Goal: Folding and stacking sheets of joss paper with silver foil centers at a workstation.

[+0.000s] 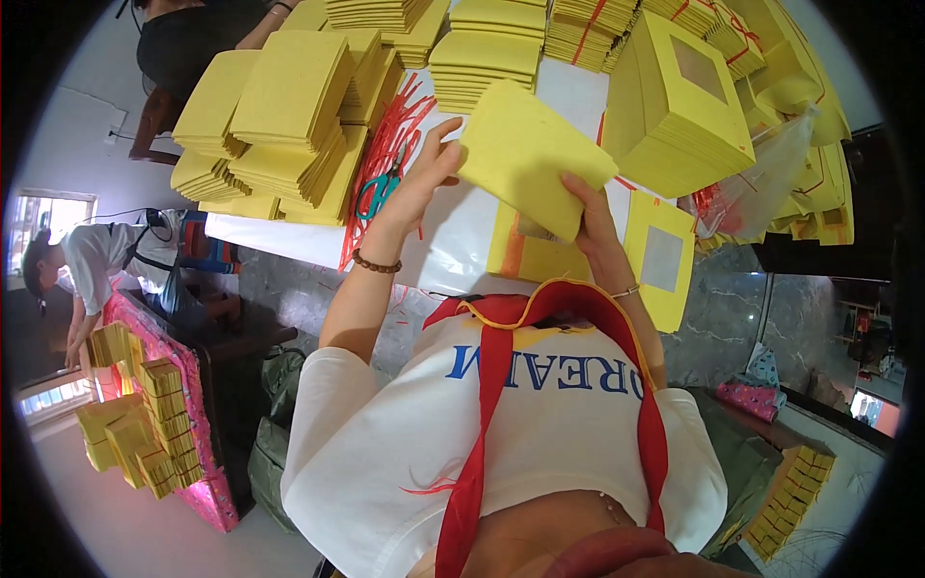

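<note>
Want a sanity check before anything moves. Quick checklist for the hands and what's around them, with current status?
1. Right hand has a grip on the yellow paper piece: ok, thumb on its face near the lower right.
2. Left hand is supporting that piece: cannot tell; fingers are spread at its left edge, contact unclear.
3. Teal-handled scissors are out of both hands: ok, lying among the red strips.
4. Space beneath the raised piece is free: not ok; a yellow item with an orange band lies there, partly covered.
5. Only a single layer is held: cannot tell from this view.
</note>
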{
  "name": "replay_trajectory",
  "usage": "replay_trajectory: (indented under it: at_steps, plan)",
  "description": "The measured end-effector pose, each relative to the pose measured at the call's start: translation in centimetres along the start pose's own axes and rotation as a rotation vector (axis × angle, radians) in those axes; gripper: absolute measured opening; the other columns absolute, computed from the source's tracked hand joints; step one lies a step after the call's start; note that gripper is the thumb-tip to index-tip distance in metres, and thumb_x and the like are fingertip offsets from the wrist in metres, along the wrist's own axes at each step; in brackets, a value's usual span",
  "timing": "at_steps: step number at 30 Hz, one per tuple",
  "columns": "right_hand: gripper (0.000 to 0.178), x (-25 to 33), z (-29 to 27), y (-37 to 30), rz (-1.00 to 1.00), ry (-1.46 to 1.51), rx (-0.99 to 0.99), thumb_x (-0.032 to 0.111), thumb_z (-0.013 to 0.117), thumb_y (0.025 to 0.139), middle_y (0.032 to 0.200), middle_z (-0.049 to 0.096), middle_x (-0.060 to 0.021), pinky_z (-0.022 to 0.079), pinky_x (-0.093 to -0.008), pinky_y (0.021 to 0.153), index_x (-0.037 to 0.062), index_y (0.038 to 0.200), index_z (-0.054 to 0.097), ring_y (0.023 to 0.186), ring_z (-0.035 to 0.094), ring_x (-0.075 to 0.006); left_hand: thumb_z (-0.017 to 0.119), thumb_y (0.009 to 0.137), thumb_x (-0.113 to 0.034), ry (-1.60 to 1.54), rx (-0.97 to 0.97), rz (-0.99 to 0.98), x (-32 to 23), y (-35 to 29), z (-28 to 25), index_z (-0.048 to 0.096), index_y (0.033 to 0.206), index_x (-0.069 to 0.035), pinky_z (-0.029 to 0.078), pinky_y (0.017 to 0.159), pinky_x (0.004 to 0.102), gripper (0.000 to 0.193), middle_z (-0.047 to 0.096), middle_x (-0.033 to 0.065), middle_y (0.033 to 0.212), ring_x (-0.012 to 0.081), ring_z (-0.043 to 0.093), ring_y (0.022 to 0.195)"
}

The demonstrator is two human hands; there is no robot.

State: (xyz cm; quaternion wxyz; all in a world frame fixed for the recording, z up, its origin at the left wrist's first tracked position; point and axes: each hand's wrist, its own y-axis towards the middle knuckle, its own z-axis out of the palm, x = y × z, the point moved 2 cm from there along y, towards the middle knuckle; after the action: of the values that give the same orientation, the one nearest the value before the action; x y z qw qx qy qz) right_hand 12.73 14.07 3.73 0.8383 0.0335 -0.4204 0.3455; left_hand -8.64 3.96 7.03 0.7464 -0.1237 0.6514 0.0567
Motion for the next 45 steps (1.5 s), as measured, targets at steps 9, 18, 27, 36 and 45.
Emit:
replay_trajectory:
  at_steps: [9,18,27,36,45]
  plan:
    - [0.042,-2.6,5.9,8.0,0.037,-0.088,0.138,0.007,0.065,0.078,0.104,0.058,-0.0113,0.051,-0.0327,0.079,-0.002,0.115,0.048,0.096,0.058,-0.0219,0.058,0.082,-0.022,-0.322,-0.258,-0.09,3.3,3.1,-6.2,0.047,0.117,-0.005,0.049,0.062,0.029,0.041,0.06,0.0084,0.101,0.0165,0.059,0.087]
    - [0.043,-2.0,2.5,8.8,-0.24,-0.664,0.086,0.019,0.056,0.088,0.128,0.046,-0.0097,0.039,-0.0329,0.095,0.0012,0.125,0.046,0.121,0.042,-0.0232,0.06,0.08,-0.024,-0.202,-0.382,-0.253,7.1,7.6,-10.1,0.058,0.098,-0.004,0.051,0.059,0.036,0.027,0.062,0.0096,0.087,0.0206,0.06,0.076]
    - [0.034,0.3,-5.0,-0.1,-0.118,-0.405,-0.222,0.02,0.054,0.09,0.112,0.058,-0.0031,0.042,-0.0279,0.084,0.0076,0.121,0.051,0.101,0.053,-0.0111,0.057,0.08,-0.04,0.083,-0.425,-0.37,7.0,7.9,-10.6,0.058,0.106,-0.014,0.041,0.076,0.0369,0.036,0.061,0.0024,0.096,0.0153,0.055,0.09]
    - [0.031,-0.1,-9.8,-4.8,-0.171,-0.36,-0.452,0.021,0.057,0.087,0.106,0.06,-0.0023,0.041,-0.0278,0.08,0.0081,0.115,0.056,0.099,0.053,-0.0114,0.054,0.081,-0.055,-0.127,-0.402,-0.395,4.3,6.7,-9.7,0.046,0.123,-0.016,0.036,0.079,0.0549,0.058,0.053,0.007,0.118,0.024,0.048,0.103]
    - [0.031,-1.9,-11.5,-6.6,-0.153,-0.443,-0.533,0.019,0.055,0.089,0.115,0.057,-0.0035,0.04,-0.0284,0.087,0.0082,0.118,0.054,0.105,0.051,-0.0128,0.054,0.086,-0.008,-0.039,-0.624,0.326,4.7,-0.5,-3.4,0.046,0.116,-0.001,0.041,0.073,0.0209,0.031,0.052,0.0048,0.1,0.0112,0.049,0.084]
